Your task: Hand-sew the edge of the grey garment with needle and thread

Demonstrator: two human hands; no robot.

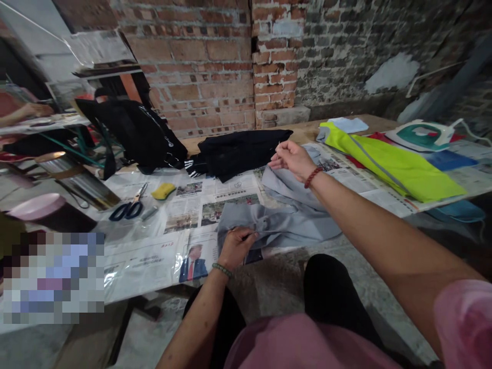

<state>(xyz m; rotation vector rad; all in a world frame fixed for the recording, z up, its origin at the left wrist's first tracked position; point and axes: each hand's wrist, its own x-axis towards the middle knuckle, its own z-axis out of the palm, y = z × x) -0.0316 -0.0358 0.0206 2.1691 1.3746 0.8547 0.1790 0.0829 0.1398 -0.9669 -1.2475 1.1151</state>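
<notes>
A grey piece of fabric (284, 225) lies crumpled along the near edge of the table, some of it spread farther back under my right forearm. My left hand (236, 246) is closed on its left part, thumb and fingers pinching a fold. Raised above the cloth, my right hand (292, 160) has thumb and forefinger pressed together on a thin, needle-like thing (280, 145); any thread is too fine to make out. Left of the cloth lie dark-handled scissors (130, 205), a small grey cylinder (149, 213) and a yellow sponge (163, 191).
Newspaper under clear plastic covers the table (146, 256). A steel flask (79, 179) and a pink-lidded cup (54, 212) stand left. Behind are a black bag (142, 133) and black clothing (242, 148). An iron (418, 134) and a neon-yellow garment (392, 161) lie right. Another person's hand (36, 110) shows far left.
</notes>
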